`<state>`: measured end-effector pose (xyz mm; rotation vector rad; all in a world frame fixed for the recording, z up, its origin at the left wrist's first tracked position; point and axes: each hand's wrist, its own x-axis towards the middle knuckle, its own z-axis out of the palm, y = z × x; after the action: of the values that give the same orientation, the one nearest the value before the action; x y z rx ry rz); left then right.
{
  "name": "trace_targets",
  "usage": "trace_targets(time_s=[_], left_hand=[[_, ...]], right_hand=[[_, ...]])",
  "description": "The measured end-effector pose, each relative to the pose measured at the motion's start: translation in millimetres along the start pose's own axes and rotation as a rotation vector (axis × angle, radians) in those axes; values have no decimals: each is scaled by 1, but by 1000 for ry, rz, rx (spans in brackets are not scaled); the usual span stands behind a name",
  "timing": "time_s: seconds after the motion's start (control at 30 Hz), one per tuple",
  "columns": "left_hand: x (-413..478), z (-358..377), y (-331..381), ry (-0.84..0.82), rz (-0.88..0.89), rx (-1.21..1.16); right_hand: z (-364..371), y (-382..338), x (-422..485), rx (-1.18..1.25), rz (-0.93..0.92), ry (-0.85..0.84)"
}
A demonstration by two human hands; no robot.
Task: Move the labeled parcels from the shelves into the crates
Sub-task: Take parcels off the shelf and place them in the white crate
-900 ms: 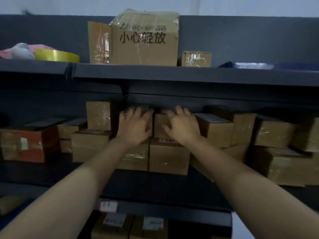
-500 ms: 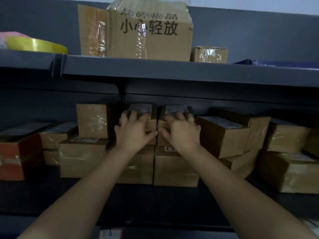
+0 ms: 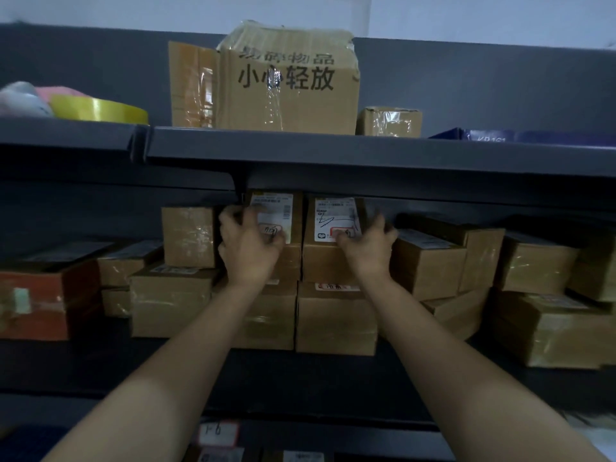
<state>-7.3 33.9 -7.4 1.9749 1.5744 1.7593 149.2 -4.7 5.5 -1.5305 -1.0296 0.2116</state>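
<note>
Two small cardboard parcels with white labels stand side by side on the middle shelf, tipped forward so their labelled tops face me. My left hand (image 3: 248, 246) grips the left parcel (image 3: 286, 215) by its left side and front. My right hand (image 3: 368, 243) grips the right parcel (image 3: 328, 216) at its right side and lower front. Both parcels sit on top of a lower row of cardboard boxes (image 3: 335, 320). No crate is in view.
More taped boxes fill the middle shelf on both sides, with a red box (image 3: 40, 301) far left. The upper shelf (image 3: 333, 151) overhangs the parcels closely and carries a large printed carton (image 3: 286, 85), a small box (image 3: 390, 123) and yellow tape (image 3: 100, 110). A lower shelf holds more parcels.
Both hands slid from the parcels' tops to their outer sides, and the two parcels tipped forward so their white labels now show. The view pulled back slightly.
</note>
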Motion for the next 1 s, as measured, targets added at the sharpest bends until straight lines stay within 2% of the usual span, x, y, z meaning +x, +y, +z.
trace_targets(time_s=[0.07, 0.17, 0.5, 0.7, 0.83, 1.0], left_hand=[[3, 0, -4, -11, -90, -109], [6, 2, -13, -105, -230, -226], [-15, -5, -18, -70, -362, -508], [-47, -33, 11, 74, -409, -556], [-84, -48, 44, 144, -434, -613], [-160, -27, 128, 56, -433, -686]], right_hand=[[1, 3, 2, 119, 123, -113], [-4, 6, 0, 221, 210, -174], [-27, 17, -22, 488, 191, -293], [-53, 10, -57, 502, 170, -316], [-98, 9, -83, 485, 78, -295], [-207, 32, -108, 489, -19, -183]])
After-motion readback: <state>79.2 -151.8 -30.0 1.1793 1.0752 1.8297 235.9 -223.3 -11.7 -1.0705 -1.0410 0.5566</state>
